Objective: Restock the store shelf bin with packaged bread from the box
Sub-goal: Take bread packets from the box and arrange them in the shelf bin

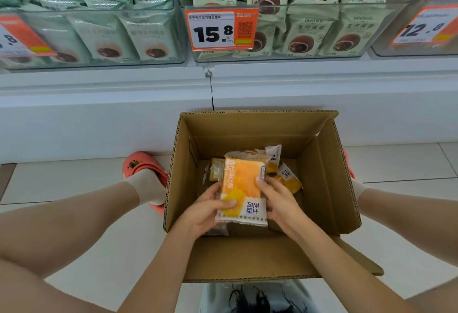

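- Standing at 12 o'clock: clear shelf bins (297,30) stocked with green packets, price tag (221,29) clipped in front.
- Sitting at 6 o'clock: open cardboard box (329,176) on the floor.
- Being lifted at box centre: bread package (244,184), further packages (288,179) lying toward 2 o'clock.
- Gripping its 9 o'clock edge: left hand (207,210), fingers curled.
- Clamping its 3 o'clock edge: right hand (280,201).

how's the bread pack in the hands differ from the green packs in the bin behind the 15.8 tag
The bread pack is orange and white, showing a yellow slice; the green packs are pale green, showing round brown buns. The bread pack is gripped by the left hand and right hand over the box; the green packs stand upright in the clear bin. Both carry printed Chinese text.
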Action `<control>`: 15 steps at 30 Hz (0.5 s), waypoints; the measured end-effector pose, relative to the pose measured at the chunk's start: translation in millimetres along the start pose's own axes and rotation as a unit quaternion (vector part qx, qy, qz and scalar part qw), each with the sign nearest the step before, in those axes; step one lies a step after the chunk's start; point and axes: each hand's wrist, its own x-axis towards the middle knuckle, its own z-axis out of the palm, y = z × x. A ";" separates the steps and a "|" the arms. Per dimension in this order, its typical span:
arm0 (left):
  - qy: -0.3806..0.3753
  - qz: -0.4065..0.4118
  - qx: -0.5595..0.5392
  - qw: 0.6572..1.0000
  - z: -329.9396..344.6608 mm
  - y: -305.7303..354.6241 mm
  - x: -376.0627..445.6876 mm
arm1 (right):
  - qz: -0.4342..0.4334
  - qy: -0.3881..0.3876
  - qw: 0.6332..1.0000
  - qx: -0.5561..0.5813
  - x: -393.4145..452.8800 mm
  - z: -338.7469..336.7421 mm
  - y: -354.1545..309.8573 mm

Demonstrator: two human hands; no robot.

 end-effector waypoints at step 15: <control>0.023 0.145 -0.206 0.968 41.0 34.1 -9.7 | -0.119 -0.015 0.989 -0.090 -23.4 -17.7 -29.5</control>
